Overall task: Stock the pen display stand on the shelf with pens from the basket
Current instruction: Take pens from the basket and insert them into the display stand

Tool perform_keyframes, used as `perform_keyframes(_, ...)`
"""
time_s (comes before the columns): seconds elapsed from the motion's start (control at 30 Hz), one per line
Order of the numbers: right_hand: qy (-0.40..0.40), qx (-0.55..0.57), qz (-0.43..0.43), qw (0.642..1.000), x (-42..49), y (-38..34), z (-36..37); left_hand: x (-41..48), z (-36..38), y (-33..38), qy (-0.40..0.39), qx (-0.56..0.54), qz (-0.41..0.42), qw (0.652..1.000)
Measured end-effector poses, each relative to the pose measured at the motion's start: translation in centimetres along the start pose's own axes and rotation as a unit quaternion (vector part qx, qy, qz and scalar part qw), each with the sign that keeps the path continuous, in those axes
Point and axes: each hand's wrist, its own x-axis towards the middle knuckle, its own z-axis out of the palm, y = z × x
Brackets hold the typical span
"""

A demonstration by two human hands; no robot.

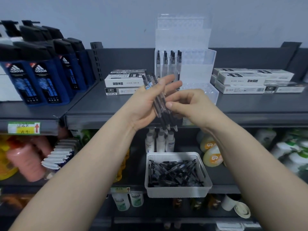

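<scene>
Dark shelf (250,107): clear pen display stand (196,75) centre, white boxes (241,82) either side, blue bottles (38,72) left.

Shop | green-and-yellow price label (24,128) lower left of clear plastic pen stand (196,67) | identical blue bottles (41,77) lined up left

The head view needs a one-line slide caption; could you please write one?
Left hand holds a bundle of pens while the right hand pinches one pen before the partly stocked display stand.
</scene>
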Motion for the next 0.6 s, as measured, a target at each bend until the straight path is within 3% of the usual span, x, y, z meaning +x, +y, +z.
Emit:
perform_keyframes(0.23, 0.030, 0.014, -0.010, 0.999, 0.0, 0.2, -0.4, 0.1, 1.1, -0.1, 0.064, 0.023, 0.038, 0.997)
perform_keyframes(0.37, 0.043, -0.041, -0.007, 0.998, 0.3, -0.6, -1.2, 0.2, 1.2, -0.1, 0.090, 0.048, 0.038, 0.994)
perform_keyframes(0.6, 0.191, 0.037, -0.002, 0.981, 3.4, -3.1, -4.2, 0.4, 1.1, 1.3, 0.133, 0.079, 0.033, 0.987)
